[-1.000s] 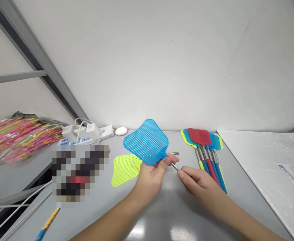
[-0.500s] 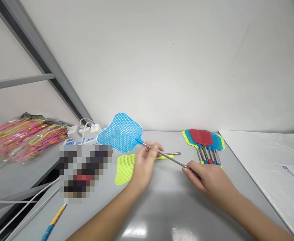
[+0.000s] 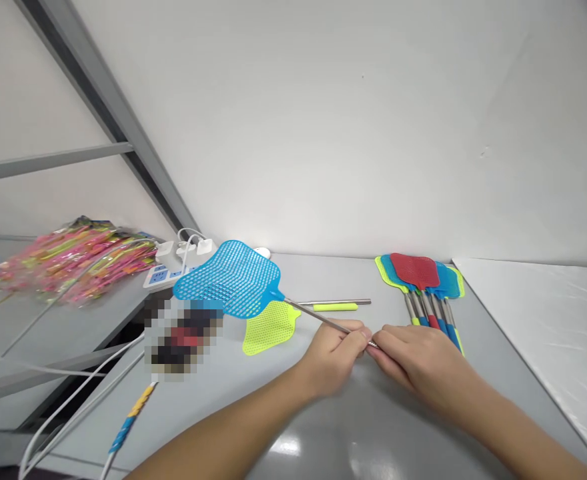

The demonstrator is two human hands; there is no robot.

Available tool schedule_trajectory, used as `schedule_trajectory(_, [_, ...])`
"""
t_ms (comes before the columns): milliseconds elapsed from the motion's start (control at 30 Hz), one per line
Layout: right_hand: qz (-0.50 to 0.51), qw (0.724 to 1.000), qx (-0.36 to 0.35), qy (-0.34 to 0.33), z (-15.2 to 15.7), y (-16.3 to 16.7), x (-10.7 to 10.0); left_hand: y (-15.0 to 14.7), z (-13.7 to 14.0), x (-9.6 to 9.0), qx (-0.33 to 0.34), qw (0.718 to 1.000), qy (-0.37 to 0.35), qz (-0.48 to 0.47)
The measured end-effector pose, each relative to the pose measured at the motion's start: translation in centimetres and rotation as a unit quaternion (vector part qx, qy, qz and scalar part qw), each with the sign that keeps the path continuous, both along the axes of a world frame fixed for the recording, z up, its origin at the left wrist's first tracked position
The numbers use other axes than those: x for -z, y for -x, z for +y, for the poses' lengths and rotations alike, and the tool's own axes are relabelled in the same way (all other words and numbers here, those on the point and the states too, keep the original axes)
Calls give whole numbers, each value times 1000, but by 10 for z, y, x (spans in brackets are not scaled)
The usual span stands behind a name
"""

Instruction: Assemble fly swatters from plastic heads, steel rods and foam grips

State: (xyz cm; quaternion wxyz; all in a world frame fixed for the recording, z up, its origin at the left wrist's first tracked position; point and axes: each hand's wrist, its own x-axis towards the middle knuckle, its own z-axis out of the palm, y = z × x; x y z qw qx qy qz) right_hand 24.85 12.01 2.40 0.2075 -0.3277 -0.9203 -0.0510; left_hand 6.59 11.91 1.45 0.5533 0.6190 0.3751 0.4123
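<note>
A blue fly swatter (image 3: 233, 279) with a perforated head and thin metal rod is held above the table, its head pointing left. My left hand (image 3: 336, 353) pinches the rod partway along. Right beside it, my right hand (image 3: 418, 357) closes round the rod's lower end, which its fingers mostly hide. Under the blue head lies a yellow-green swatter head (image 3: 270, 328). Behind my left hand are a loose metal rod (image 3: 348, 303) and a yellow-green handle grip (image 3: 334, 307) on the table.
Several finished-looking swatters (image 3: 423, 283) lie fanned at the right. A white wrapped sheet (image 3: 533, 333) covers the far right. At left are a power strip (image 3: 161, 275) with chargers, a pixelated item (image 3: 183, 340), a wrapped cable (image 3: 131, 419), and a bag of colourful items (image 3: 81, 260).
My left hand has slid along the rod toward my right hand, so both now nearly touch. The swatter's head is slightly lower. The view has shifted a little to the left.
</note>
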Motion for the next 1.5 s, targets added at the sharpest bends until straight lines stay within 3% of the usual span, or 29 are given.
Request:
schedule_trajectory(67, [-1,1000,2,5,3,-6,-4,5,5,-4,-35,999,-18,-30])
schedule_trajectory(233, [-17,1000,21,1,15,-26,-10,41,28,-17,-196,971,-82,-105])
schedule_trajectory(367, [-31,999,35,-16,22,-37,-11,52,32,-19,-251,949,-123,-146])
schedule_trajectory(500, [-9,995,66,-71,29,-39,-7,35,20,-6,-223,954,-126,-155])
schedule_trajectory(633, [2,994,51,-95,28,-33,-2,20,8,5,-110,988,-83,-67])
schedule_trajectory(900, [10,996,14,-86,8,-10,0,16,2,1,20,997,-51,55])
schedule_trajectory(1067, [7,996,26,-81,13,-11,0,20,6,-10,4,994,-70,88])
schedule_trajectory(1233, [-11,993,47,-106,27,-32,-14,40,15,-29,-31,989,-98,109])
schedule_trajectory(1400, [-10,986,102,-133,46,-71,-21,65,27,-38,-126,986,-106,24])
schedule_trajectory(1500, [-6,983,122,-138,55,-87,-18,70,29,-38,-149,982,-113,-11])
